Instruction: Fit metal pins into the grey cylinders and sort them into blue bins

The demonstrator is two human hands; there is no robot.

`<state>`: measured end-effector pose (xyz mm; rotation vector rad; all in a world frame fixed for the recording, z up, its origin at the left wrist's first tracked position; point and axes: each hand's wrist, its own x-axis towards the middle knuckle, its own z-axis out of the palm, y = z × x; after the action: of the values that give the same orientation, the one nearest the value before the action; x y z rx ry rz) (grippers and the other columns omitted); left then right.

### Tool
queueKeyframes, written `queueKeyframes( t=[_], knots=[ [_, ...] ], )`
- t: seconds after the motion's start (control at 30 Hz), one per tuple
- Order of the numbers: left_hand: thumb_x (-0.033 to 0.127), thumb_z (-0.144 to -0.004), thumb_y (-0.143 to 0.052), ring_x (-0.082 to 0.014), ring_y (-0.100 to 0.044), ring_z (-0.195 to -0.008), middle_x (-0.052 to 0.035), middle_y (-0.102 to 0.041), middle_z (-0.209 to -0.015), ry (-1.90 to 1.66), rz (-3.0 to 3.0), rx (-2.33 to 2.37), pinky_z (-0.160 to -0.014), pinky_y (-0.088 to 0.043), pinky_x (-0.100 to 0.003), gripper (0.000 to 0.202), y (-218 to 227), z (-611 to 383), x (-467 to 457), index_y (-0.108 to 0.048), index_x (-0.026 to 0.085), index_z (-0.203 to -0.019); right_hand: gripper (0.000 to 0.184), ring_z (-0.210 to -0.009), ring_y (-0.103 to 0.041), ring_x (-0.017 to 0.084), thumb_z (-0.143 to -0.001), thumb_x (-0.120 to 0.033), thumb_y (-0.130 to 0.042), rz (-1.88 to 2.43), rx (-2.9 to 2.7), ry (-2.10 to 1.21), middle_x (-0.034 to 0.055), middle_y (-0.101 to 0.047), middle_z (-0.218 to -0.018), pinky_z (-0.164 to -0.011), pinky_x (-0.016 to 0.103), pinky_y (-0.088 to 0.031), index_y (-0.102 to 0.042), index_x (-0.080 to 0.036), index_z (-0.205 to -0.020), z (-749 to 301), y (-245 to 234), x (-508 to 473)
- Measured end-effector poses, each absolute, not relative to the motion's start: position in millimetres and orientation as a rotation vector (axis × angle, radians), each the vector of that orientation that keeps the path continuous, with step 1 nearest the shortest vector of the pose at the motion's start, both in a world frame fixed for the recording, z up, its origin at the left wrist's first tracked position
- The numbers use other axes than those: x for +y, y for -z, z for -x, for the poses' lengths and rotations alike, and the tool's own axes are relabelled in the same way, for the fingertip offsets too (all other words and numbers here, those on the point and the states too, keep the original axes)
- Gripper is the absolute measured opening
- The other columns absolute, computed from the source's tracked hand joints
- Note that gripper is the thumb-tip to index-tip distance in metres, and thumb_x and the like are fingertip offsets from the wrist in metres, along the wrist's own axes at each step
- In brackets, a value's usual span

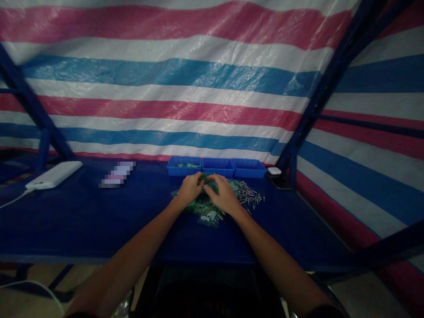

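Note:
Both my hands meet over a heap of small green-tinted clear plastic bags [202, 206] on the blue table. My left hand [190, 187] has its fingers curled and pinched on a green-tinted plastic bag [206, 178]. From the other side, my right hand [224, 193] closes thumb and fingers on the same bag, whose contents I cannot make out. Beside my right hand lies a loose pile of thin metal pins [251, 194], perhaps rivets or screws. Small metal pieces show among the bags at the near side of the heap.
Behind my hands stand a left blue bin [169, 167] holding green-tinted bags, a middle blue bin [217, 174] and a right blue bin [250, 174]. A white case [274, 170] and dark phone [283, 182] lie right. Left are a cabled white power bank [54, 175] and a blurred item [118, 175].

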<state>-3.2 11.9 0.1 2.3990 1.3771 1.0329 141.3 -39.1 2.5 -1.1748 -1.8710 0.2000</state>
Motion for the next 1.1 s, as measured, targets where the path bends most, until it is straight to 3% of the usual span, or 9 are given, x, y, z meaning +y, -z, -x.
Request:
queueKeyframes(
  t=[0.07, 0.2, 0.33, 0.43, 0.53, 0.67, 0.77, 0.93, 1.1],
  knots=[
    [0.020, -0.080, -0.048, -0.0162, -0.058, -0.064, -0.0041, -0.064, -0.071, -1.207, -2.339, 1.408, -0.063, -0.043, -0.026, 0.014, -5.1, 6.8, 9.3, -0.060, 0.016, -0.086, 0.028, -0.092, -0.053, 0.020, -0.083, -0.039, -0.045, 1.234, -1.728, -0.317, 0.0069, -0.061, -0.093, -0.083, 0.035, -0.040, -0.057, -0.017, -0.097, -140.1, -5.9, -39.6],
    [0.018, -0.081, -0.048, -0.0172, -0.057, -0.084, -0.0047, -0.065, -0.089, -1.438, -2.439, 1.106, -0.077, -0.043, -0.029, 0.016, -10.8, 6.6, 0.1, -0.060, 0.018, -0.091, 0.053, -0.067, -0.057, 0.018, -0.086, -0.055, -0.023, 1.271, -1.451, -0.738, 0.0039, -0.060, -0.065, -0.062, 0.030, -0.042, -0.059, -0.017, -0.076, -139.8, -9.9, -36.7],
    [0.009, -0.076, -0.047, -0.0174, -0.052, -0.096, -0.0055, -0.060, -0.100, -1.454, -2.531, 0.930, -0.087, -0.040, -0.033, 0.024, -14.4, 0.4, -9.5, -0.061, 0.018, -0.093, 0.038, -0.058, -0.054, 0.016, -0.081, -0.051, -0.041, 1.200, -1.336, -0.765, 0.0004, -0.057, -0.059, -0.051, 0.025, -0.039, -0.058, -0.017, -0.076, -142.1, -8.7, -34.2],
    [0.017, -0.074, -0.054, -0.0198, -0.050, -0.097, -0.0066, -0.057, -0.098, -1.423, -2.484, 1.026, -0.088, -0.038, -0.036, 0.023, -15.6, -0.2, -10.2, -0.064, 0.019, -0.095, 0.025, -0.061, -0.053, 0.016, -0.080, -0.037, -0.048, 1.206, -1.419, -0.448, 0.0012, -0.059, -0.067, -0.056, 0.025, -0.041, -0.061, -0.017, -0.080, -147.4, -9.3, -34.3],
    [0.033, -0.079, -0.051, -0.0182, -0.053, -0.083, -0.0050, -0.059, -0.084, -1.307, -2.226, 1.058, -0.077, -0.041, -0.032, 0.024, -14.0, 1.2, -5.4, -0.066, 0.017, -0.088, 0.023, -0.073, -0.055, 0.016, -0.080, -0.027, -0.047, 1.189, -1.519, -0.188, 0.0039, -0.060, -0.081, -0.065, 0.026, -0.043, -0.065, -0.017, -0.091, -152.3, -12.0, -35.9],
    [0.049, -0.084, -0.034, -0.0121, -0.048, -0.055, -0.0012, -0.054, -0.059, -1.165, -1.694, 1.045, -0.053, -0.036, -0.024, 0.047, -11.1, -0.5, -1.3, -0.063, 0.013, -0.074, 0.035, -0.080, -0.053, 0.016, -0.074, -0.009, -0.042, 1.142, -1.699, -0.076, 0.0041, -0.056, -0.089, -0.073, 0.027, -0.044, -0.067, -0.022, -0.094, -151.2, -10.9, -38.8],
    [0.050, -0.076, -0.049, -0.0094, -0.044, -0.051, 0.0017, -0.052, -0.057, -1.145, -1.562, 1.021, -0.048, -0.032, -0.021, 0.039, -11.7, -2.3, -1.8, -0.060, 0.013, -0.071, 0.046, -0.085, -0.052, 0.016, -0.068, -0.001, -0.038, 1.148, -1.785, -0.058, 0.0052, -0.051, -0.098, -0.081, 0.029, -0.043, -0.067, -0.024, -0.095, -146.5, -6.1, -40.0],
    [0.038, -0.074, -0.056, -0.0122, -0.053, -0.065, -0.0004, -0.059, -0.069, -1.395, -1.693, 1.062, -0.062, -0.041, -0.023, 0.025, -14.0, 2.6, 2.0, -0.059, 0.014, -0.075, 0.047, -0.090, -0.050, 0.017, -0.067, -0.002, -0.039, 1.199, -1.760, -0.098, 0.0068, -0.046, -0.103, -0.085, 0.030, -0.042, -0.065, -0.023, -0.100, -143.7, -4.2, -39.7],
    [0.030, -0.080, -0.052, -0.0146, -0.055, -0.077, -0.0034, -0.059, -0.081, -1.524, -2.072, 1.076, -0.069, -0.044, -0.025, 0.016, -14.5, 3.7, -3.9, -0.059, 0.016, -0.084, 0.018, -0.073, -0.050, 0.017, -0.076, -0.025, -0.049, 1.267, -1.630, -0.213, 0.0031, -0.052, -0.073, -0.069, 0.029, -0.041, -0.066, -0.019, -0.071, -145.3, -13.1, -41.8]
  ],
)
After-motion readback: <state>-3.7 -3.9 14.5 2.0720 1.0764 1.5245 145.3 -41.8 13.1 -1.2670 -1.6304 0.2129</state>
